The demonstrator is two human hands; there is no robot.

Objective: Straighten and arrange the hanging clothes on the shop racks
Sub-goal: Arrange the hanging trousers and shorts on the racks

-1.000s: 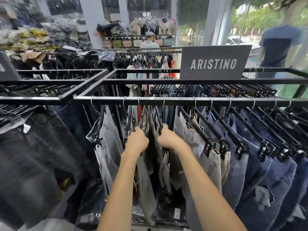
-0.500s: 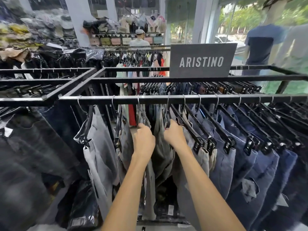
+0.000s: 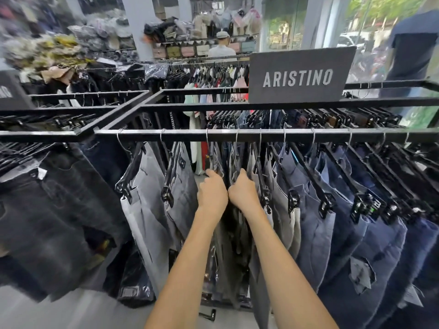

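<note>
A black rack rail runs across the view with jeans hanging from black clip hangers. Light grey jeans hang at the left of the row, blue jeans and darker navy pairs to the right. My left hand and my right hand reach side by side into the middle of the row. Each grips the top of a grey pair of jeans near its hanger, with fingers curled in and hidden among the cloth.
A dark sign reading ARISTINO stands on the rail behind. Black jeans fill the neighbouring rack on the left. More racks and shelves of clothes lie beyond. A person in a cap stands far back; a mannequin is at the window.
Both hands have shifted right along the rail and come closer together, now almost touching. The grey jeans at the left now hang spread apart with gaps between them.
</note>
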